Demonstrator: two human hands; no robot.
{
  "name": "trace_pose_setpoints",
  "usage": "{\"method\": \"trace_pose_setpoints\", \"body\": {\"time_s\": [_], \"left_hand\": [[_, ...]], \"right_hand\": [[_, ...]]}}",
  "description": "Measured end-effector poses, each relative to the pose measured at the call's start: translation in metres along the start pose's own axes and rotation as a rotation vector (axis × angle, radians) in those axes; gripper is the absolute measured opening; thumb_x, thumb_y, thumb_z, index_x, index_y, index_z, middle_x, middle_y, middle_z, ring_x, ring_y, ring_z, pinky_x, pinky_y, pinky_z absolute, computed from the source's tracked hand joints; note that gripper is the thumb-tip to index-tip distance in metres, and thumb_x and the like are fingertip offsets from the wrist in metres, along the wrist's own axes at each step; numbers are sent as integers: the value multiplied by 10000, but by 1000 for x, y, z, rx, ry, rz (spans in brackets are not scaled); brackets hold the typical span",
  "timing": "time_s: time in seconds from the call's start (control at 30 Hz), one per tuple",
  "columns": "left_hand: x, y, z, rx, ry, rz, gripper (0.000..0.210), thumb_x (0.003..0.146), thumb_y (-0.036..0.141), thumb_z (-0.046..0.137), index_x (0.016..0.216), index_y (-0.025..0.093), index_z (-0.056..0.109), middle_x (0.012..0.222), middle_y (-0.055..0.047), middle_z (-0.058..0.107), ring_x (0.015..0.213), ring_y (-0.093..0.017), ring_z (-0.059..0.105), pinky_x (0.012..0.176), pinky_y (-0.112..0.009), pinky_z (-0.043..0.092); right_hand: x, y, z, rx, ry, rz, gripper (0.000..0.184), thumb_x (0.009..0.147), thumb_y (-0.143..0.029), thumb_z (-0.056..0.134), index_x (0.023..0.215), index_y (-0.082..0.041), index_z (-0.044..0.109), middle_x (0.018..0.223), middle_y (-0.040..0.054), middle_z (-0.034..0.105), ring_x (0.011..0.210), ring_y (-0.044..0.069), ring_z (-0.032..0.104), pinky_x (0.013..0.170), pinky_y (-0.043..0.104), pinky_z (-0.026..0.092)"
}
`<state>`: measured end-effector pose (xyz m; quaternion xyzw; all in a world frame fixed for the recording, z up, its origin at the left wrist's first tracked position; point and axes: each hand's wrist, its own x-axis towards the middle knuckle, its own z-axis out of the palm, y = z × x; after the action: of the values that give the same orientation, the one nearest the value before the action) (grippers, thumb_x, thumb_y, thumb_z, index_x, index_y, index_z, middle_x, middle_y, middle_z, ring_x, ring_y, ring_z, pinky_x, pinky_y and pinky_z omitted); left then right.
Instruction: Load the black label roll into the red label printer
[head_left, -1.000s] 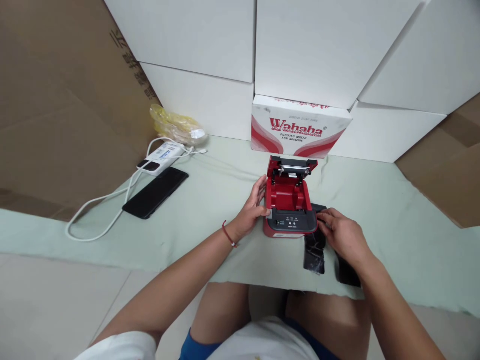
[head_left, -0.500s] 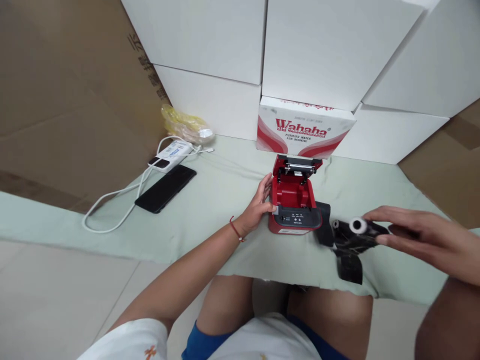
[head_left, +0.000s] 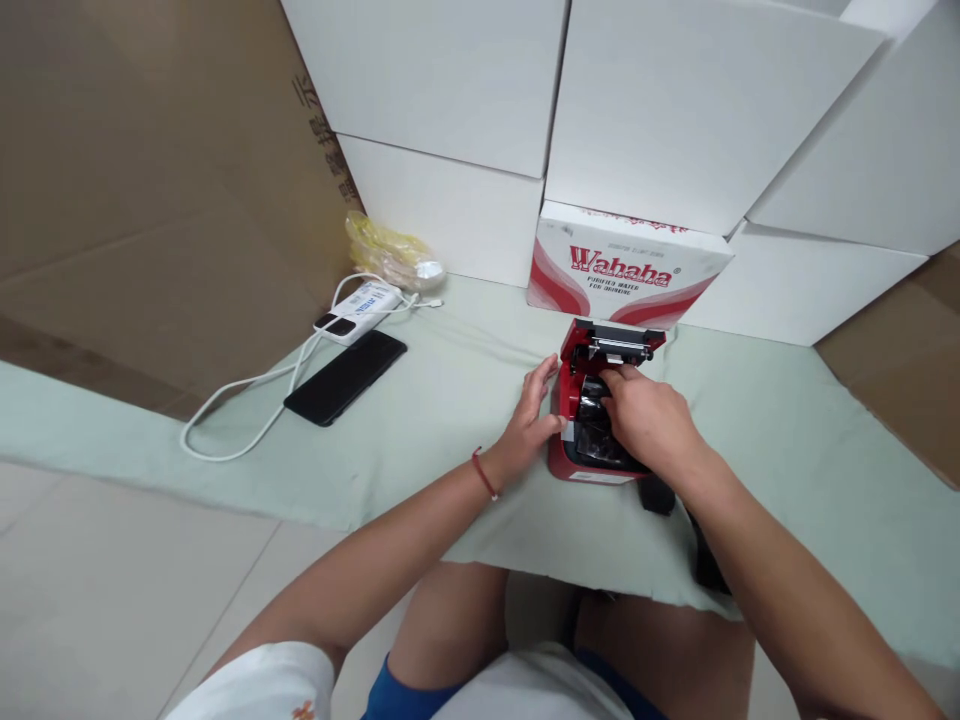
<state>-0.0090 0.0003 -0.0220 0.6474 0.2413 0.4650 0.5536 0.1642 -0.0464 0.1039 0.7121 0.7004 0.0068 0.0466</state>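
A small red and black label printer (head_left: 568, 463) stands on the cloth with its lid tipped up. My left hand (head_left: 529, 415) holds its left side, fingers along the wall and thumb at the near corner. My right hand (head_left: 649, 415) reaches into the printer's open bay from the right, fingers closed on a shiny black ribbon roll (head_left: 592, 400). Glossy black film from the roll lies over the printer's front panel. The right fingertips are partly hidden inside the bay. Beneath my right forearm, black pieces (head_left: 657, 495) lie partly covered on the cloth.
Left on the pale green cloth (head_left: 465, 360) are a black phone (head_left: 346, 377), a white power strip (head_left: 361, 312) with a looping cable and a yellowish plastic bag (head_left: 394, 252). Behind the printer stands a Wahaha carton (head_left: 626, 268). White boxes and brown cardboard (head_left: 150, 200) surround the table.
My right hand has moved left with the black roll, from beside the printer into its open bay. My left hand stays on the printer's left side. The view has shifted slightly.
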Motion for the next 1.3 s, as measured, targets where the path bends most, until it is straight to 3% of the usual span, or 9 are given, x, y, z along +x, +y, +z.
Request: {"method": "trace_pose_setpoints", "body": {"time_s": [0.1, 0.27, 0.43, 0.53, 0.63, 0.73, 0.87, 1.1, 1.3], "left_hand": [[-13, 16, 3, 409, 143, 345, 657, 931, 331, 615, 1567, 284, 456, 1531, -132, 526, 1458, -337, 487, 1246, -542, 371], [-26, 34, 17, 791, 49, 693, 564, 896, 250, 592, 1460, 246, 586, 1210, -92, 735, 1186, -284, 659, 1068, -474, 438], [-29, 37, 27, 926, 40, 732, 443, 897, 314, 620, 1317, 181, 664, 1105, -84, 791, 1117, -264, 685, 1024, -444, 439], [-31, 36, 29, 952, 3, 757, 463, 899, 324, 627, 1347, 209, 653, 1122, -71, 796, 1146, -264, 675, 1058, -447, 433], [-34, 35, 30, 975, -10, 799, 452, 906, 308, 635, 1350, 229, 657, 1133, -63, 795, 1142, -246, 662, 1088, -439, 423], [-36, 34, 31, 1001, -1, 818, 429, 915, 288, 648, 1336, 209, 667, 1125, -69, 793, 1132, -234, 654, 1097, -426, 419], [-38, 32, 33, 1014, -32, 823, 479, 947, 276, 593, 1423, 244, 629, 1162, -47, 793, 1142, -214, 664, 1149, -424, 392], [-38, 36, 34, 997, 7, 852, 452, 931, 222, 616, 1381, 194, 650, 1107, -32, 825, 1075, -190, 686, 1117, -398, 392], [-41, 32, 32, 992, -88, 825, 569, 961, 231, 574, 1526, 285, 550, 1244, -5, 822, 1152, -179, 712, 1156, -379, 331]], "right_hand": [[7, -2, 1, -4, -13, -10, 391, 987, -169, 523, 1328, -207, 710, 1286, 183, 763, 919, 318, 786, 704, 378, 549], [25, 2, 11, 19, -33, -22, 378, 937, -156, 594, 1272, -236, 752, 1115, 151, 813, 926, 304, 785, 731, 355, 552], [19, 12, 11, 129, -6, -104, 420, 965, -189, 583, 1352, -248, 735, 1232, 120, 811, 1051, 273, 775, 860, 349, 585], [0, 30, -3, 439, 36, -223, 319, 1016, -294, 569, 1250, -269, 784, 1213, 52, 828, 1063, 234, 780, 922, 336, 609], [-13, 50, -16, 695, 328, -76, 311, 1040, -421, 562, 1122, -259, 815, 1014, 42, 849, 904, 239, 790, 862, 373, 634], [-6, 61, -16, 588, 591, -5, 385, 1053, -452, 552, 1298, -240, 759, 1204, 102, 820, 1042, 278, 774, 958, 446, 614], [15, 60, -1, 467, 573, -242, 463, 1072, -423, 527, 1470, -221, 649, 1504, 149, 680, 1413, 319, 606, 1209, 560, 462], [-1, 56, 3, 438, 581, -353, 360, 1073, -253, 492, 1326, -200, 742, 1270, 138, 773, 1164, 299, 668, 1051, 529, 552], [-31, 57, 11, 508, 560, -423, 547, 956, -29, 431, 1305, -291, 760, 1237, 82, 777, 1087, 259, 667, 959, 493, 584]]}}
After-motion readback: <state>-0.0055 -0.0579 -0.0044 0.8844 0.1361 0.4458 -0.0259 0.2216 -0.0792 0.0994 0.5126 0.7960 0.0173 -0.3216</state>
